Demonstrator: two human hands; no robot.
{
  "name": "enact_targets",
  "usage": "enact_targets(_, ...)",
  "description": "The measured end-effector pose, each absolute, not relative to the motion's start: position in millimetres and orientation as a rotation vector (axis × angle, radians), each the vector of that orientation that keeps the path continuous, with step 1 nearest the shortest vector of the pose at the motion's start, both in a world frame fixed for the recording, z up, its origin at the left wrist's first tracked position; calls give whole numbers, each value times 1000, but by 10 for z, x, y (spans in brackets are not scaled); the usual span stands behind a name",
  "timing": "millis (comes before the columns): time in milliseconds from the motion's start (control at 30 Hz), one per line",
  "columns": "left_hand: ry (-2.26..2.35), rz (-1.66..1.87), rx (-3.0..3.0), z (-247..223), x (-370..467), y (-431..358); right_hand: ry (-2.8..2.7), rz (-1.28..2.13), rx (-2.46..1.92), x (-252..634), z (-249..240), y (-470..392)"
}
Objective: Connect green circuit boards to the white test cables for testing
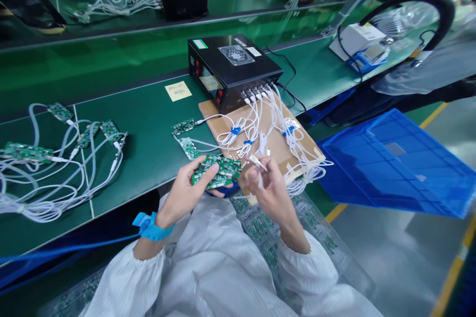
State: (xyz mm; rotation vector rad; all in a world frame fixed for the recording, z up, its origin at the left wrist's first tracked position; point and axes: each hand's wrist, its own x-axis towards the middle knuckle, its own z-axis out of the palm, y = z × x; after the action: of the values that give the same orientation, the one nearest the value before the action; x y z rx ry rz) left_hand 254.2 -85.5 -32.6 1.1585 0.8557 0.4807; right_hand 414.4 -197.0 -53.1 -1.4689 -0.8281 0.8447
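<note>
Several green circuit boards [223, 164] lie stacked in my left hand [189, 183], its thumb pressed on top. A blue wrist strap [151, 227] circles that wrist. Just to the right, my right hand [269, 185] is closed on a white cable, its plug [256, 160] poking up from the fingers. Beyond both hands, a bundle of white cables [253, 133] runs across a cardboard sheet [213, 114] from the black box [238, 69] with a fan grille. One board [184, 127] on the green bench has a white cable plugged in, and another board [189, 148] lies beside it.
At the left, several boards [28, 152] lie among looped white cables [40, 213]. A yellow note [178, 91] is stuck to the bench [148, 153]. A blue bin [394, 163] stands at the right. Clear trays of boards [316, 228] sit low by my lap. Co-workers are around.
</note>
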Motion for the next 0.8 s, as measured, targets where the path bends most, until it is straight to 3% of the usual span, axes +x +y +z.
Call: enact_targets(800, 842, 635, 1054, -299, 2496, -876, -721, 531, -1586, 4112, -478, -2033)
